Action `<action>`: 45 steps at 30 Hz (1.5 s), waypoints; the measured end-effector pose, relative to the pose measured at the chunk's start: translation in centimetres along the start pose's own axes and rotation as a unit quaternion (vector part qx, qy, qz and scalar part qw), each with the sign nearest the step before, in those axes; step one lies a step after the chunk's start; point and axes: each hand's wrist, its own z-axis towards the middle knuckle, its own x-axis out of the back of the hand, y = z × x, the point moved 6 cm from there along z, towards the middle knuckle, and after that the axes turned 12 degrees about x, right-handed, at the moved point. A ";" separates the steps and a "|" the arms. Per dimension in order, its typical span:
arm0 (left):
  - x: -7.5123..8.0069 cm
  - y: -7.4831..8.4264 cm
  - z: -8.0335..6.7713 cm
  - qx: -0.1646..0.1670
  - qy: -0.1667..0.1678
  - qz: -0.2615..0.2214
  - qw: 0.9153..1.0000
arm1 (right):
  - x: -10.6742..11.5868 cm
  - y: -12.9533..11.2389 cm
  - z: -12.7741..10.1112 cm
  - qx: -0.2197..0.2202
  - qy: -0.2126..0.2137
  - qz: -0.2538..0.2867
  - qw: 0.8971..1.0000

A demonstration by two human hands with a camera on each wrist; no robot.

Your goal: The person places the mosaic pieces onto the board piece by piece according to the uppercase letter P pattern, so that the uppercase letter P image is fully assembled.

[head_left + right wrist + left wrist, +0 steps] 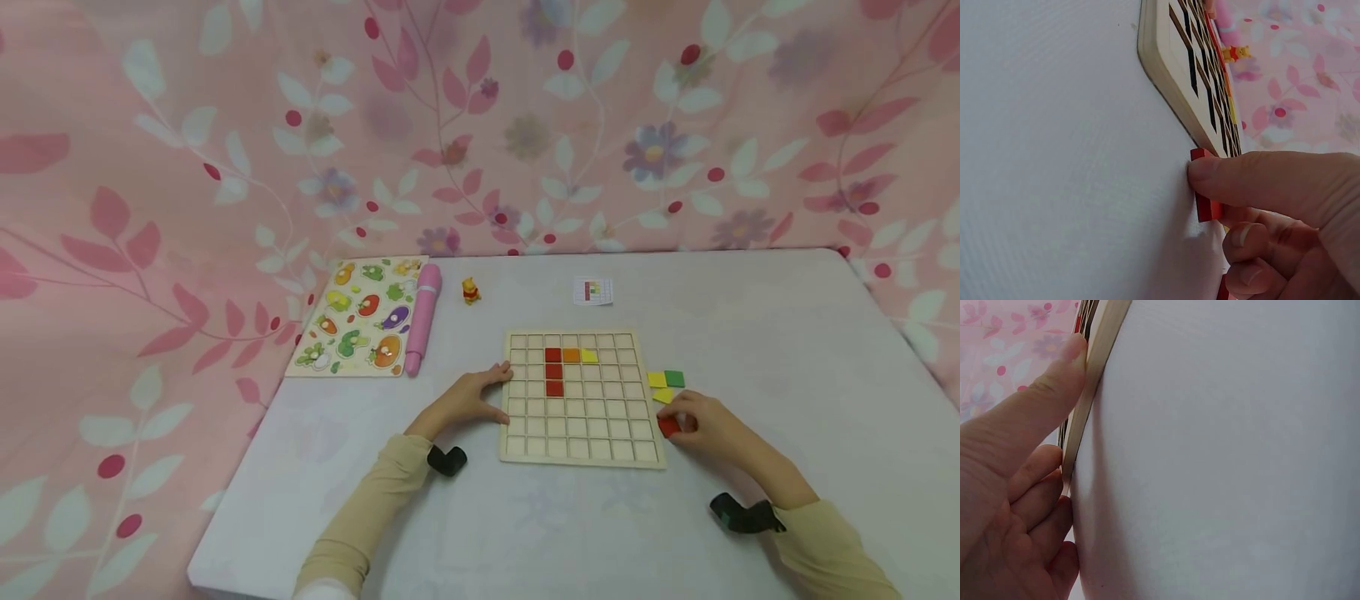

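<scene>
The square pale wooden grid board lies flat on the white table, its cells mostly bare. Its second row holds a red tile, an orange square tile and a yellow square tile side by side; two more red tiles run down from the first, making a column of three red square tiles.

The right hand rests on the table just beside the board's right edge, fingers curled, pinching a small red square tile; in the right wrist view the thumb lies across that tile, which stands on edge against the tabletop. The left hand lies at the board's left edge, thumb pressed straight along the rim, the other fingers loosely curled and holding nothing.

Just beyond the right hand lie two loose yellow tiles and a green tile. Farther off are a small pattern card, a little yellow bear figure, a pink pen-shaped toy and a vegetable peg puzzle board.
</scene>
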 end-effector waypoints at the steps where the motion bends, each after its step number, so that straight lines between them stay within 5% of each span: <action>1: 0.0 0.0 0.0 0.002 0.000 0.002 1.000 | 0.1 0.0 0.1 -0.008 -0.006 0.002 1.000; 10: 0.1 0.1 0.0 0.005 -0.003 0.008 1.000 | 0.3 0.0 0.8 -0.027 0.000 -0.005 1.000; 20: 0.3 0.2 0.1 0.000 -0.002 -0.001 1.000 | -0.1 -2.8 4.6 0.092 0.077 0.015 0.993; 45: 0.2 0.3 0.0 0.001 0.000 0.000 1.000 | -5.0 -6.5 11.0 0.127 0.005 0.056 0.990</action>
